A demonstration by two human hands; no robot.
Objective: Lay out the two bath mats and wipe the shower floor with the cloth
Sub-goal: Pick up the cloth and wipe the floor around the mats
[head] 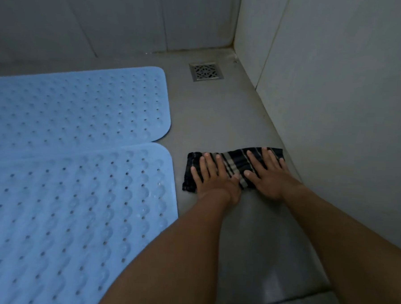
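My two blue rubber bath mats, the far mat [76,108] and the near mat [64,214], lie flat on the left part of the grey shower floor [220,115]. Both are dotted with rows of small holes and have rounded corners, and their long edges meet. The cloth [233,166], dark with pale grey stripes and bunched into a short strip, lies on the bare floor just right of the near mat's far right corner, reaching the foot of the right wall, flattened under my left hand [213,178] and right hand [268,176].
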